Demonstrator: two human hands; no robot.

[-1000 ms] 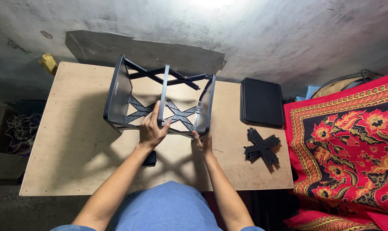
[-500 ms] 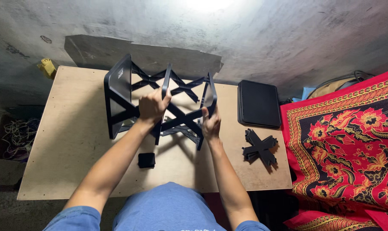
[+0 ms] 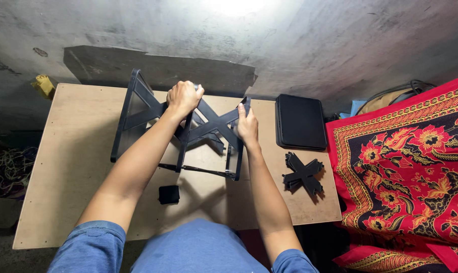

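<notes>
Rough grey concrete wall and floor surrounded a pale plywood table, lit by a bright glare at the top of the view. On that table stood a black folding rack of flat panels joined by crossed struts, set upright near the far edge, its three panels side by side and its lower edges resting on the board. The left hand was closed in a fist over the top of the middle panel, where the crossed struts met it. The right hand gripped the upper part of the right-hand panel, fingers wrapped round its edge and thumb along the side. Both forearms reached forward from blue sleeves at the bottom of the view, well apart from each other.

Nearer the person, a small black square block lay on the table, just beside the left forearm and apart from the rack. To the right of the rack, a flat black rectangular case with rounded corners lay at the table's far right corner. Below it sat a stack of black cross-shaped strut pieces, close to the table's right edge. A red cloth with a floral and gold pattern covered the area right of the table. A yellow object sat off the far left corner.
</notes>
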